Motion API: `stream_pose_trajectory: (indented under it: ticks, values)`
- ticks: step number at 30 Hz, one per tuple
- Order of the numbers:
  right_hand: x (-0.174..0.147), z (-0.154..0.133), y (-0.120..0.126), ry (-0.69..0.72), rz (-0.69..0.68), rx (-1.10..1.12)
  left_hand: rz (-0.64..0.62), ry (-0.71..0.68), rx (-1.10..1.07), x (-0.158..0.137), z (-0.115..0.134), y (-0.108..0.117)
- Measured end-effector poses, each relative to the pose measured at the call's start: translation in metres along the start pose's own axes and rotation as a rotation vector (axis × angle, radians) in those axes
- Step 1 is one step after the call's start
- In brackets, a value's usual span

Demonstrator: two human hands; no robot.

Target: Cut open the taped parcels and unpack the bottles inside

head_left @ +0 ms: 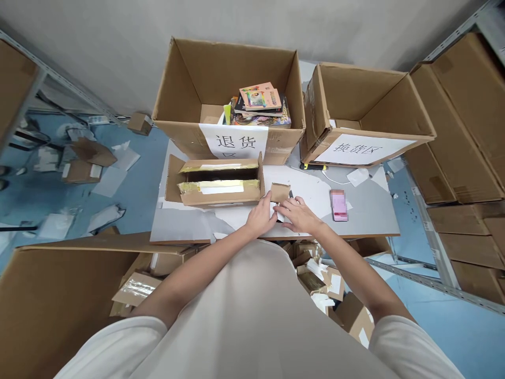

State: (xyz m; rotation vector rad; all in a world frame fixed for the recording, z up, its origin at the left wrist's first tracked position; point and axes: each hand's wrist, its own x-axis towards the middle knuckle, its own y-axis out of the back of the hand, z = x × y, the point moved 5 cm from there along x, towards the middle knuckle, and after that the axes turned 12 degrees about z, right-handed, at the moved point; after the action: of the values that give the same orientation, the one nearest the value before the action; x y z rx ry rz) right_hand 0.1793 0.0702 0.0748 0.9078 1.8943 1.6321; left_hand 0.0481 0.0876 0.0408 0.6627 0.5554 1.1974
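Note:
A small cardboard box [280, 192] with a raised brown flap sits near the front edge of the table, between my two hands. My left hand [260, 217] grips its left side, with the thumb and fingers closed in on it. On the right, my right hand [299, 215] reaches across with its fingers stretched and apart, the fingertips at the box's near side. Part of the box is hidden by my fingers. Just left of my left hand lies a long opened carton [219, 197] with yellowish tape along its flaps.
A large carton [185, 131] holding booklets [260, 102] stands behind, with another labelled carton [315, 105] beside it. A phone [338, 205] and a yellow-black cutter [313, 167] lie on the table [371, 216]. Scrap boxes fill the floor below; a big carton [51, 310] stands front left.

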Motion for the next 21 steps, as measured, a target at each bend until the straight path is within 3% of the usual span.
stream_pose_trajectory:
  ticks: [6,9,13,17,21]
  values:
    - [-0.004,0.0,-0.001,0.122,0.04,0.003,0.047,-0.084,-0.156,-0.007,-0.014,0.006]
    - [-0.014,0.004,-0.004,0.093,0.087,-0.031,0.039,-0.128,-0.117,-0.012,-0.017,0.003]
    - [-0.036,0.003,-0.008,-0.068,0.195,-0.017,-0.008,-0.164,-0.099,-0.02,-0.021,-0.003]
    - [-0.05,-0.002,-0.013,-0.382,0.273,-0.034,-0.088,-0.139,-0.115,-0.027,-0.031,-0.015]
    - [-0.048,-0.002,-0.019,-0.539,0.355,0.089,-0.043,-0.184,-0.12,-0.021,-0.032,-0.024]
